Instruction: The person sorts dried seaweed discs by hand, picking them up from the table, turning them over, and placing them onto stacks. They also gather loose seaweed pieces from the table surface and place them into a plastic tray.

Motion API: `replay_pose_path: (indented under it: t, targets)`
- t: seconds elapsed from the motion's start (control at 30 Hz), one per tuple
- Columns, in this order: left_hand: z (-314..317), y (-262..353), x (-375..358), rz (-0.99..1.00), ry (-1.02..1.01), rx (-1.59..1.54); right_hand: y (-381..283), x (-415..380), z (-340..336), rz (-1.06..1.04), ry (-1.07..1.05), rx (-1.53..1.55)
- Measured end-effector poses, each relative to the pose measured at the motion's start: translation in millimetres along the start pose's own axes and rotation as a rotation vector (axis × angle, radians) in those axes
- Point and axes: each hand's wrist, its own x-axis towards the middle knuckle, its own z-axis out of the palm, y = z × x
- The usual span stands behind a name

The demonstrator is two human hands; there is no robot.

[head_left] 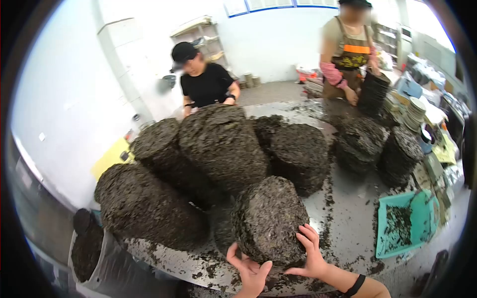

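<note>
A thick round stack of dark, flaky discs (pixel 273 218), which look like dried seaweed, stands tilted at the near edge of the table, its speckled round face turned towards me. My left hand (pixel 250 270) cups its lower left edge, fingers partly hidden behind it and thumb in front. On the right side, my right hand (pixel 313 252) presses spread fingers against the rim, with the thumb low near the base. The stack is held between both hands. Close on the left lies a larger leaning seaweed stack (pixel 149 208), and another stack (pixel 299 159) stands just behind.
Several more stacks crowd the metal table (pixel 348 208), which is strewn with dark crumbs. A green plastic basket (pixel 382 223) holds scraps at right. A bin (pixel 104 253) stands at left. One person (pixel 206 82) works opposite; another person (pixel 348 54) handles a stack (pixel 373 93).
</note>
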Motion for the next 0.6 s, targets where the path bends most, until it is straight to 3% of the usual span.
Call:
replay_pose_path:
  t: [0.03,0.1,0.13,0.17,0.23,0.3,0.4,0.57,0.6]
  targets:
    - [9.2,0.4,5.2,-0.022,-0.035,-0.005,-0.8,-9.6,-8.7,0.029,0.020,-0.022]
    - [23.4,-6.9,13.8,-0.413,-0.266,-0.105,-3.2,-30.7,-27.3,0.127,0.070,-0.067]
    - [24.5,-20.4,14.3,-0.510,-0.326,-0.086,0.1,-41.0,-31.4,0.174,0.126,0.060]
    - [29.1,-32.7,10.7,-0.538,-0.354,-0.086,-1.5,-51.3,-37.1,0.206,0.143,0.042]
    - [40.7,-51.4,2.6,-0.586,-0.399,-0.087,-7.0,-64.2,-48.9,0.467,-0.030,-0.115]
    - [47.9,-57.8,-4.7,-0.616,-0.390,0.010,-16.0,-66.6,-54.2,0.533,0.026,-0.180]
    - [45.5,-63.5,-12.8,-0.404,-0.439,0.067,-10.8,-78.4,-54.3,0.344,-0.052,-0.201]
    - [41.9,-61.2,-21.5,-0.306,-0.509,0.229,-21.3,-72.0,-55.9,0.361,0.052,-0.155]
    - [29.9,-75.0,-27.4,-0.227,-0.514,0.371,-21.8,-74.4,-56.8,0.423,-0.003,-0.026]
